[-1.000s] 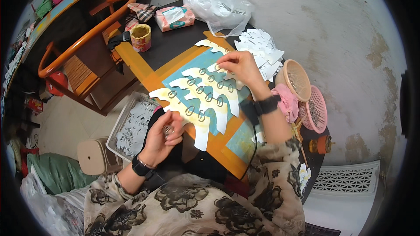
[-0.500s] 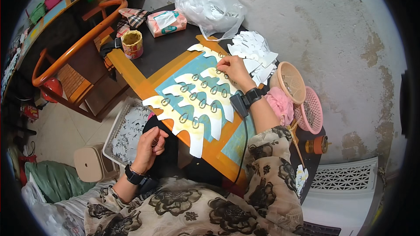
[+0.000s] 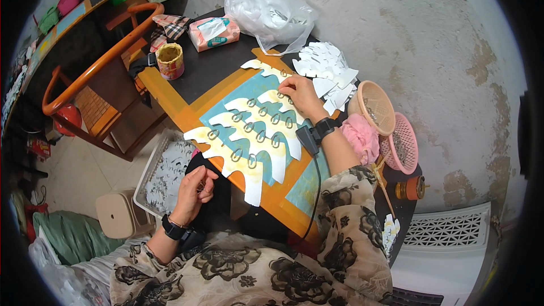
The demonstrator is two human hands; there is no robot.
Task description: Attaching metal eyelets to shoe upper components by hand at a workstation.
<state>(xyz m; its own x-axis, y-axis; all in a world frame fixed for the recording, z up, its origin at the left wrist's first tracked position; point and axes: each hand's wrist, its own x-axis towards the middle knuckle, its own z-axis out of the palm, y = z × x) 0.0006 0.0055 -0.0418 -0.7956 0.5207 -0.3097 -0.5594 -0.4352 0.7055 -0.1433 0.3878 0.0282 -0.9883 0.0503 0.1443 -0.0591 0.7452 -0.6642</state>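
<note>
My right hand [image 3: 301,95] is pinched closed at the far part of the work board, its fingertips on a small metal ring over a white cut-out [image 3: 293,118] smeared with yellow. Several similar wavy cut-outs lie in overlapping rows on a blue sheet [image 3: 228,86] edged with orange tape [image 3: 195,114]. Oval metal rings [image 3: 252,161] rest on their yellow patches. Low on the left, off the board's near edge, my left hand [image 3: 194,191] is curled closed around small dark metal rings, mostly hidden by its fingers.
Beyond the board stand a yellow-crusted can [image 3: 170,61], a tissue pack [image 3: 214,33] and a clear plastic bag [image 3: 271,14]. White cut-outs [image 3: 324,67] are heaped at right, near beige [image 3: 376,107] and pink [image 3: 401,143] baskets. A white crate [image 3: 164,175] and wooden chair [image 3: 102,79] are at left.
The whole view has shifted very slightly. Both hands keep nearly the same place and closed shape, with my right fingertips still at the same cut-out.
</note>
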